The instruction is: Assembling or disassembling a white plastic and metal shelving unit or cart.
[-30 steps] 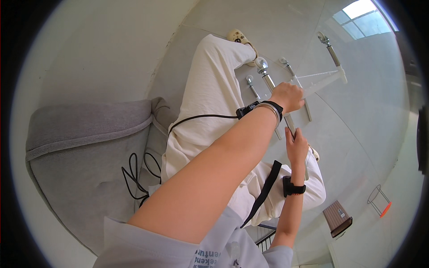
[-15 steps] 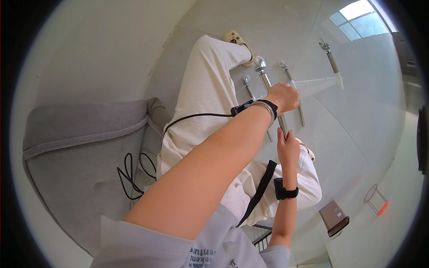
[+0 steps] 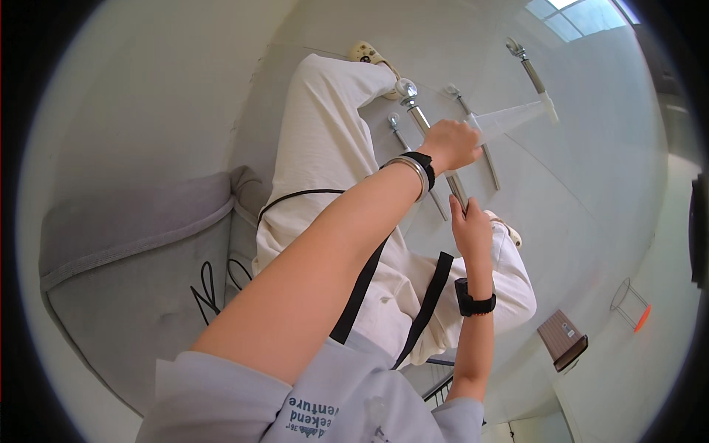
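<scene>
Pale floor fills the head view below me, with a grey cushion [image 3: 133,280] at left. I see the metal rod [image 3: 432,144] running lengthwise from its knob up top down toward me. My left hand [image 3: 454,144] is fisted round its middle, arm outstretched; my right hand [image 3: 471,230] clasps its lower end, fingers upward

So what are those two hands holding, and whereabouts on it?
Both grip the same long silver metal rod: the left hand is closed around its middle, and the right hand holds its lower end.
</scene>
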Tool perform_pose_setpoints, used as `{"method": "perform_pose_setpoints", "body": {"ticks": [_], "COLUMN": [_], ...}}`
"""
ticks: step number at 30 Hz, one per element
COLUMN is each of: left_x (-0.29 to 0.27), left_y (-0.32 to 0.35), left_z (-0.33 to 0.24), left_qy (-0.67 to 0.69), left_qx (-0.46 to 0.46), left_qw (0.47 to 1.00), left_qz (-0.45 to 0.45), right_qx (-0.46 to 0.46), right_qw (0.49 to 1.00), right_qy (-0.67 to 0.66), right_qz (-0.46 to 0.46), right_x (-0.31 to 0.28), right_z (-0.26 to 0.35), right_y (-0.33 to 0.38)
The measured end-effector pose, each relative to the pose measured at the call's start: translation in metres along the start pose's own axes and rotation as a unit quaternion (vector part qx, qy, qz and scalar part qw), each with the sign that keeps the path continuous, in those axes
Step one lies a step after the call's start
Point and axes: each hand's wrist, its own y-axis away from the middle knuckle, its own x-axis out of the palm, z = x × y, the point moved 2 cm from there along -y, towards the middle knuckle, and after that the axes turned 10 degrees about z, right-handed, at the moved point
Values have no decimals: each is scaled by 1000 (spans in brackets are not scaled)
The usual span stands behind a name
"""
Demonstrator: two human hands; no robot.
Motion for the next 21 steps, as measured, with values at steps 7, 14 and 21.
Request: {"method": "perform_pose_setpoints", "body": {"ticks": [7,14,21], "left_x": [5,0,1], "left_y": [1,0,-2], "left_z": [1,-4,2], "left_qy": [6,4,-10], "left_qx": [-7,-19,-20], "left_qw": [1000,1000,1000], "left_qz": [-10,8,-7], "right_qx": [8,-9,-20], "right_qw": [1000,998,995], "right_qy": [14,-64,-100], "right_qz": [-15,-5,20], "right_x": [1,1,-11], "right_z": [-1,-5,3], "right_y": [5,8,43]}}
